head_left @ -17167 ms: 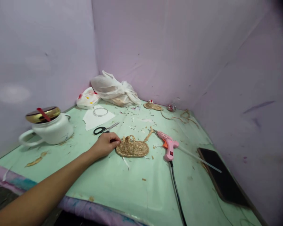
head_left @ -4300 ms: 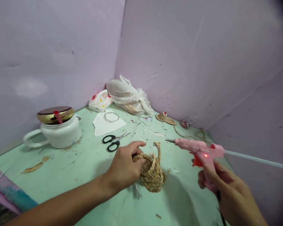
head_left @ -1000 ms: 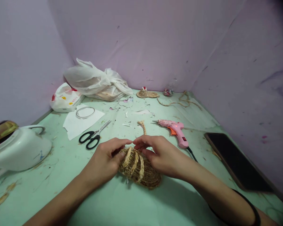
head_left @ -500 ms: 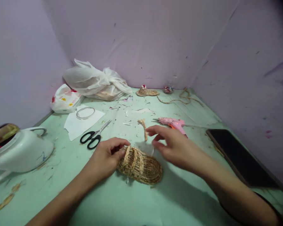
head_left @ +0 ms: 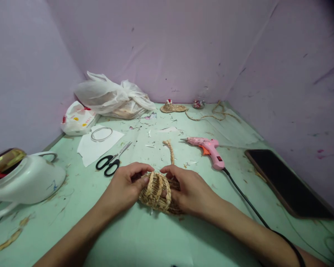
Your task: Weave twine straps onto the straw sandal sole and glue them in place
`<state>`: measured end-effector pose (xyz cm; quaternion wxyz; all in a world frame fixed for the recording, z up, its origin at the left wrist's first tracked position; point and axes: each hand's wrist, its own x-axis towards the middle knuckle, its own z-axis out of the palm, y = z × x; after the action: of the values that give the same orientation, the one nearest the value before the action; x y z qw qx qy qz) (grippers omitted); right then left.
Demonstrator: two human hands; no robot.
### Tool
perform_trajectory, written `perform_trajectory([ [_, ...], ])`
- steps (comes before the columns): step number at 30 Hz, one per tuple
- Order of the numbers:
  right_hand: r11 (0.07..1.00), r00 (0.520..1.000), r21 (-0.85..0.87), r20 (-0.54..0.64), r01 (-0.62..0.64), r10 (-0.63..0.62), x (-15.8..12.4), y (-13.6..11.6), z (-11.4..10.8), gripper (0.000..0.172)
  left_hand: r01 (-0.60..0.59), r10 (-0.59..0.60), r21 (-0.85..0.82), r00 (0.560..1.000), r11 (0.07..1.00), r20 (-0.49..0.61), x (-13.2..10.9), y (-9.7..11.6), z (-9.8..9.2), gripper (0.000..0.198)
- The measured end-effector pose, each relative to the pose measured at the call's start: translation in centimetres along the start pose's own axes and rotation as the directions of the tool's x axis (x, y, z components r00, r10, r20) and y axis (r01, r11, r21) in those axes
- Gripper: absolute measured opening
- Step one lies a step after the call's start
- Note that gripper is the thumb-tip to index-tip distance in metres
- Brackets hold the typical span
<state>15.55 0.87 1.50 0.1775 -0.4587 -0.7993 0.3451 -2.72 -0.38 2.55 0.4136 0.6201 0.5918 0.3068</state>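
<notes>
A small woven straw slipper [head_left: 156, 193] with braided straps across its top lies on the table in front of me. My left hand [head_left: 132, 182] pinches its left end between thumb and fingers. At its right side, my right hand [head_left: 187, 189] is closed around the sole, thumb near the straps and fingertips at the far edge. That hand covers much of the slipper's right end. Just beyond it lies a loose piece of braided straw [head_left: 171, 152]. A pink glue gun [head_left: 207, 146] rests farther right, its black cord passing by my right forearm.
Black-handled scissors [head_left: 113, 160] and white paper [head_left: 86, 148] with a wire coil [head_left: 101, 134] lie left. A white pot-like vessel [head_left: 44, 180] stands far left, a phone [head_left: 284, 181] right. At the back are a plastic bag [head_left: 114, 96], a decorated slipper [head_left: 174, 108] and a bead jar [head_left: 198, 104].
My right hand has moved left and down from above the table near the glue gun onto the slipper's right side. My left hand stays on the slipper.
</notes>
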Motion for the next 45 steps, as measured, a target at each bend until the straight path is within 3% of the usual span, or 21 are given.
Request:
perform_trajectory([
  [4,0.99,0.998,0.124,0.008,0.063,-0.064,0.6,0.4,-0.1,0.032,0.043,-0.039,-0.053,0.996,0.998,0.08,-0.3,-0.3,0.0,0.012],
  [7,0.987,0.994,0.119,0.016,0.105,-0.108,0.5,0.2,-0.4,0.031,0.039,-0.032,-0.058,0.992,0.998,0.122,-0.5,-0.4,0.0,0.01],
  [15,0.987,0.987,-0.004,0.004,0.158,-0.158,0.1,-0.7,-0.3,0.03,-0.219,0.207,0.204,0.975,0.954,0.078,-0.9,0.2,-0.5,0.011],
  [27,0.994,0.994,0.013,-0.006,0.111,-0.111,-0.1,-0.6,0.1,0.027,-0.416,0.394,0.284,0.909,0.864,0.134,-0.9,-0.4,-0.4,0.02],
  [34,0.995,0.995,0.031,-0.014,0.097,-0.096,-0.1,-0.6,0.0,0.028,-0.368,0.339,0.387,0.93,0.845,0.145,-1.2,-0.3,-0.5,0.017],
  [38,0.996,0.997,0.018,-0.009,0.082,-0.081,-0.1,-0.6,-0.2,0.03,-0.391,0.383,0.459,0.917,0.798,0.115,-1.2,0.1,-0.6,0.016],
  [45,0.996,0.996,0.03,-0.013,0.088,-0.087,0.0,-0.1,-0.1,0.029,-0.423,0.343,0.389,0.903,0.818,0.259,-1.2,0.6,-1.7,0.023],
])
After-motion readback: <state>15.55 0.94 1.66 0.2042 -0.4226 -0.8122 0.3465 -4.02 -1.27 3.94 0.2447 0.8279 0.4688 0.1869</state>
